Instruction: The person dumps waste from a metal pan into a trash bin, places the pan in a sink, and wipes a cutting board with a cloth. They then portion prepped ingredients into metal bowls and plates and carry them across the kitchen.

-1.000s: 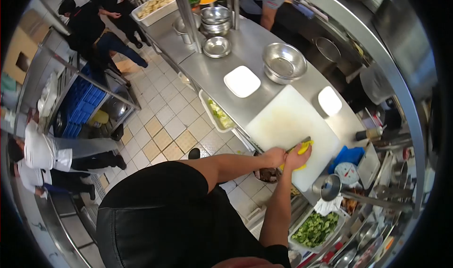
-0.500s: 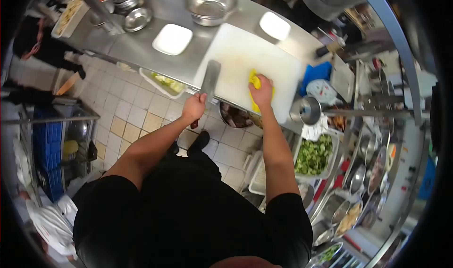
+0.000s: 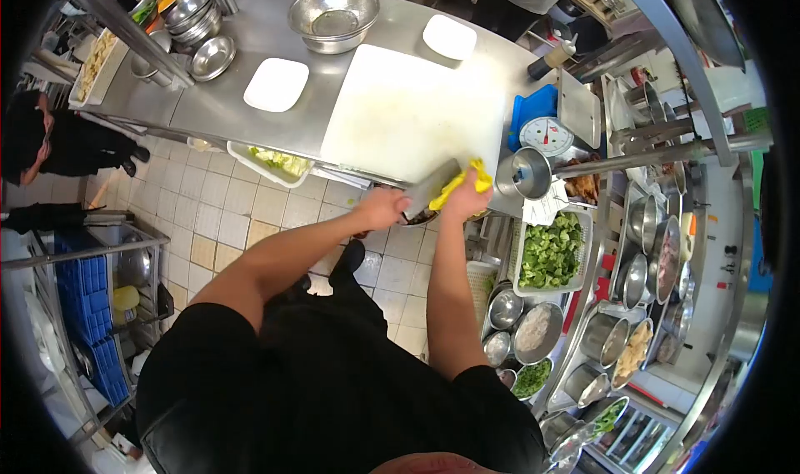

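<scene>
My left hand [image 3: 385, 208] is closed round the handle of a cleaver, its fingers hiding most of that handle. The broad blade of the cleaver [image 3: 432, 190] points right, over the front edge of the white cutting board [image 3: 408, 107]. In my right hand [image 3: 468, 197] is a bunched yellow cloth [image 3: 457, 185], which overlaps the blade's far end. Both hands are close together at the counter's front edge. Below them, a bowl [image 3: 423, 217] shows only in part.
Behind the board are a steel basin [image 3: 333, 17] and two white plates, one plate [image 3: 277, 85] at left. A blue scale [image 3: 546, 132] and a steel pot [image 3: 525, 174] stand right. Chopped greens fill a tub [image 3: 552, 253]. A person [image 3: 71, 140] stands far left.
My left hand has brought the cleaver round from upright to pointing right. My right hand has drawn the yellow cloth back from the middle of the board to the blade. The view has shifted slightly.
</scene>
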Demonstrator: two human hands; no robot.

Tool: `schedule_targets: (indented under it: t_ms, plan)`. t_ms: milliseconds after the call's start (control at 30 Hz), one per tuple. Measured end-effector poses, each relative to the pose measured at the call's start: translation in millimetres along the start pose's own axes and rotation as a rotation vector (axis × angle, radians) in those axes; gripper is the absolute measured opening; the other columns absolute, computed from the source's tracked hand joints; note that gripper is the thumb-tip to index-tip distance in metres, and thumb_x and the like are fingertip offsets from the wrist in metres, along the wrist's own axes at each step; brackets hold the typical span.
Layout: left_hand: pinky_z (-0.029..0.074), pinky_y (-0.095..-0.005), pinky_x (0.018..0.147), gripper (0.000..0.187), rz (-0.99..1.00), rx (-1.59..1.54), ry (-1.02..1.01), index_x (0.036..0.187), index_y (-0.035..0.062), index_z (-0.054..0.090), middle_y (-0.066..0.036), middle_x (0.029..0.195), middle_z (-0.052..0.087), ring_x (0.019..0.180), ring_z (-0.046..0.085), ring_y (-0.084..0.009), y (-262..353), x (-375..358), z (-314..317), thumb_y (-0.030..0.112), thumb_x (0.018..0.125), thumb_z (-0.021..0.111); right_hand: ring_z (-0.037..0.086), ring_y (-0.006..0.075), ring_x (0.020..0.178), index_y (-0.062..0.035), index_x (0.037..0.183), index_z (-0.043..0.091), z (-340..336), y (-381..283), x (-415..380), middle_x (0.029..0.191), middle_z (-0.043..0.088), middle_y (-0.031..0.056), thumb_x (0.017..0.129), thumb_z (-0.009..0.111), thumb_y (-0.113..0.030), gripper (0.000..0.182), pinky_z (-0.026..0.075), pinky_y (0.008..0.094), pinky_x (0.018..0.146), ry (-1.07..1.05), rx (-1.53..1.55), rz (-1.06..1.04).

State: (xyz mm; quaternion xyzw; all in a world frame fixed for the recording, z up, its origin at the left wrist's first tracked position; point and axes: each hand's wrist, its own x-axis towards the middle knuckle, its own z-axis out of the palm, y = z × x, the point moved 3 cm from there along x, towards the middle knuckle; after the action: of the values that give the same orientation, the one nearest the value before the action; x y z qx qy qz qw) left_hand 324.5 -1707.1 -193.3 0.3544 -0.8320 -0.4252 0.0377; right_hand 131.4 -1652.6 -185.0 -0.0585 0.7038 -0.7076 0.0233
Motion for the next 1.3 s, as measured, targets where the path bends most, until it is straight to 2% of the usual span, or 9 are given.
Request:
schedule_targets:
  t_ms: [167, 267, 400, 500, 867, 1000, 1067, 1167, 1300]
  plan:
    - [0.048, -0.042, 0.056, 0.04, -0.183, -0.093, 0.2, 0.086, 0.0002, 0.059, -0.019, 0.062, 0.057, 0.055, 0.06, -0.03, -28, 48, -88, 0.037, 0.095, 0.046, 0.058, 0.0254, 0.093, -0.0025, 0.11, 0.055, -48, 6, -9, 0.107, 0.06, 0.0095, 0.086, 0.057, -0.025, 0.033, 0.048, 0.0418, 0.084, 0.145, 0.598, 0.534]
    - [0.05, -0.0445, 0.064, 0.04, -0.395, -0.146, -0.002, 0.087, -0.001, 0.06, -0.02, 0.069, 0.061, 0.065, 0.061, -0.0358, -9, 72, -111, 0.034, 0.096, 0.044, 0.053, 0.0262, 0.106, -0.0064, 0.119, 0.051, -50, 48, -12, 0.119, 0.054, 0.0085, 0.09, 0.046, -0.035, 0.041, 0.043, 0.0434, 0.092, 0.061, 0.805, 0.628]
    - [0.048, -0.0464, 0.075, 0.039, 0.206, 0.18, -0.007, 0.091, 0.0004, 0.064, -0.023, 0.085, 0.063, 0.08, 0.061, -0.0392, -21, 93, -36, 0.034, 0.095, 0.043, 0.052, 0.0267, 0.108, -0.0083, 0.121, 0.051, -44, 67, -23, 0.12, 0.055, 0.0084, 0.088, 0.043, -0.037, 0.044, 0.042, 0.0434, 0.094, 0.016, 0.923, 0.663]
    - [0.046, -0.0497, 0.07, 0.039, 0.297, 0.228, -0.238, 0.08, 0.0023, 0.06, -0.023, 0.079, 0.061, 0.074, 0.058, -0.0422, 26, 42, 8, 0.037, 0.093, 0.046, 0.054, 0.0272, 0.106, -0.0096, 0.119, 0.053, -50, 83, -26, 0.117, 0.057, 0.0078, 0.087, 0.044, -0.036, 0.043, 0.043, 0.0443, 0.093, 0.005, 0.975, 0.695]
    - [0.052, -0.0445, 0.066, 0.026, 0.324, 0.677, 0.137, 0.097, 0.0046, 0.057, -0.017, 0.085, 0.063, 0.078, 0.063, -0.0332, 4, 0, -111, 0.024, 0.093, 0.041, 0.059, 0.0312, 0.079, -0.0052, 0.098, 0.063, -159, 17, -60, 0.089, 0.065, 0.0136, 0.083, 0.048, -0.033, 0.035, 0.048, 0.0483, 0.077, -0.16, 1.173, 0.738]
    - [0.056, -0.042, 0.077, 0.048, 0.16, 0.993, 0.068, 0.142, 0.0184, 0.033, -0.016, 0.123, 0.052, 0.108, 0.057, -0.0335, -33, 45, -142, 0.025, 0.094, 0.037, 0.055, 0.0298, 0.077, -0.0034, 0.095, 0.062, -193, -28, -118, 0.084, 0.062, 0.015, 0.083, 0.048, -0.033, 0.035, 0.046, 0.043, 0.075, -0.124, 1.191, 0.591]
    - [0.052, -0.0449, 0.085, 0.044, -0.021, 0.976, 0.018, 0.141, 0.0314, 0.034, -0.016, 0.128, 0.05, 0.117, 0.05, -0.035, 15, 8, -152, 0.029, 0.096, 0.037, 0.052, 0.0268, 0.076, -0.0034, 0.097, 0.061, -218, -56, -162, 0.082, 0.06, 0.0133, 0.083, 0.049, -0.031, 0.033, 0.045, 0.0392, 0.074, -0.108, 1.293, 0.624]
    - [0.044, -0.0454, 0.095, 0.042, 0.39, 0.891, 0.127, 0.136, 0.0214, 0.044, -0.017, 0.125, 0.054, 0.115, 0.052, -0.0331, -92, 74, -122, 0.035, 0.096, 0.039, 0.058, 0.0308, 0.075, -0.0024, 0.101, 0.06, -273, -79, -237, 0.084, 0.062, 0.0165, 0.084, 0.047, -0.036, 0.039, 0.048, 0.0445, 0.073, -0.023, 1.426, 0.554]
    - [0.047, -0.0445, 0.083, 0.05, 0.411, 0.886, 0.296, 0.131, 0.003, 0.047, -0.025, 0.102, 0.058, 0.095, 0.057, -0.0383, -7, -5, -133, 0.035, 0.093, 0.047, 0.058, 0.0312, 0.072, -0.0038, 0.101, 0.061, -361, -87, -351, 0.083, 0.063, 0.0165, 0.085, 0.047, -0.036, 0.039, 0.048, 0.0451, 0.072, 0.15, 1.405, 0.376]
